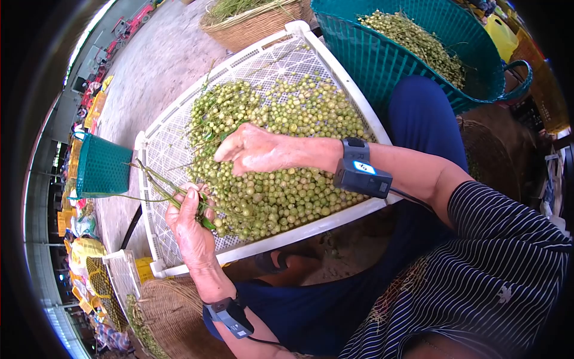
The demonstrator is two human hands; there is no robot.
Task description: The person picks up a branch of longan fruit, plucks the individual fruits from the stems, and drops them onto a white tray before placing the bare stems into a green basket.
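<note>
A white plastic mesh tray (371, 116) lies tilted across my view, with many small round green fruits (287, 194) spread over its middle and right. At the tray's near left side, my left hand (192, 227) is closed around some thin green stems (156, 179), whose ends stick out to the left. A few green leaves show under its fingers. My right hand (257, 149) is over the fruits, its fingers curled downward and pressed together. Whatever is inside those fingers is hidden. Beyond it, fruits still on stems (224, 105) are bunched at the far left of the pile.
A large teal woven basket (365, 54) at the upper right holds more fruits. A tan wicker basket (254, 30) with greenery stands beyond the tray. To the left is a teal bucket-shaped basket (103, 167); another wicker basket (173, 314) sits at the lower left.
</note>
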